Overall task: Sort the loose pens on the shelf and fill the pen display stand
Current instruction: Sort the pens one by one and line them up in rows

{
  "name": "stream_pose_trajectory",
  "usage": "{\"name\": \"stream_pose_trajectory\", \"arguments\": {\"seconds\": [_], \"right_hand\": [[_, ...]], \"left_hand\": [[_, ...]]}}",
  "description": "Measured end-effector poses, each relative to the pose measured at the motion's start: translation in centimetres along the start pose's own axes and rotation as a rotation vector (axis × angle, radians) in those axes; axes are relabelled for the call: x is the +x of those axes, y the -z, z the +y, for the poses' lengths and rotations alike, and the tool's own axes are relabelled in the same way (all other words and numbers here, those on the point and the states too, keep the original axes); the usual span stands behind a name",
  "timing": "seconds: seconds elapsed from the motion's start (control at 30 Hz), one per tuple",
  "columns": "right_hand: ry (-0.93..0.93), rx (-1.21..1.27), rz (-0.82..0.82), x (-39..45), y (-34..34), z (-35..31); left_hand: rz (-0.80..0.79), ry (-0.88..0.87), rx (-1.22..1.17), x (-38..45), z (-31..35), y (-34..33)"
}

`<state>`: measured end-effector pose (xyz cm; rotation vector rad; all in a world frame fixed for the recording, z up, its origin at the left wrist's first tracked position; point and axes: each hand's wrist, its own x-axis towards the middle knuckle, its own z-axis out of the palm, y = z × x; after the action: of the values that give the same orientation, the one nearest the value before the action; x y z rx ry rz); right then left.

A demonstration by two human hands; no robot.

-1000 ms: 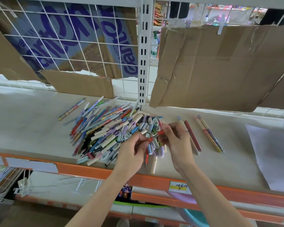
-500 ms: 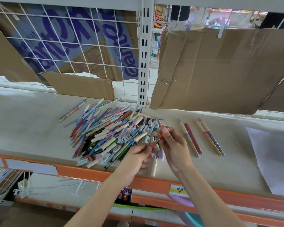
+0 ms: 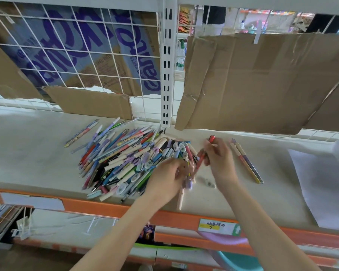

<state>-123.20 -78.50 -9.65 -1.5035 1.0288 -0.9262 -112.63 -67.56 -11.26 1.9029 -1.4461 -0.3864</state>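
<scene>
Red pen (image 3: 203, 153) is pinched in right hand (image 3: 218, 159), held tilted just right of the pen pile (image 3: 129, 159) on the shelf (image 3: 31, 153). Left hand (image 3: 167, 180) is curled at the pile's right edge; its grip is blurred, cannot be told. Sorted pens (image 3: 246, 161) are laid further right, apart. Cardboard sheet (image 3: 262, 81) is hung behind; white upright (image 3: 167, 65) is seen behind the pile.

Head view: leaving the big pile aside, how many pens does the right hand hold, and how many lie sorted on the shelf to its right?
Red pen gripped in the right hand: 1
Long multicoloured pens lying side by side, right of that hand: 2 visible
Total: 3
</scene>
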Motion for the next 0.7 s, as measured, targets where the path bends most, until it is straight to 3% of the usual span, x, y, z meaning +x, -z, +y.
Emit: {"name": "stream_pose_trajectory", "arguments": {"seconds": [0.13,0.27,0.43,0.57,0.7], "right_hand": [[0.127,-0.739,0.034,3.4,3.5,1.5],[0.049,-1.166,-0.129,4.7,5.2,4.0],[-0.005,-1.221,-0.131,4.9,5.2,4.1],[0.192,-1.133,-0.086,3.9,3.4,3.1],[0.341,-0.856,-0.208,2.8,1.1,2.5]], "left_hand": [[0.061,0.097,0.075,-0.2,-2.4,1.5],[0.095,0.161,0.137,-0.8,-3.9,2.7],[0.087,0.172,0.175,-1.8,-4.6,3.3],[0.078,0.156,0.175,-2.3,-4.8,3.3],[0.086,0.158,0.172,-2.4,-4.9,3.6]]}}
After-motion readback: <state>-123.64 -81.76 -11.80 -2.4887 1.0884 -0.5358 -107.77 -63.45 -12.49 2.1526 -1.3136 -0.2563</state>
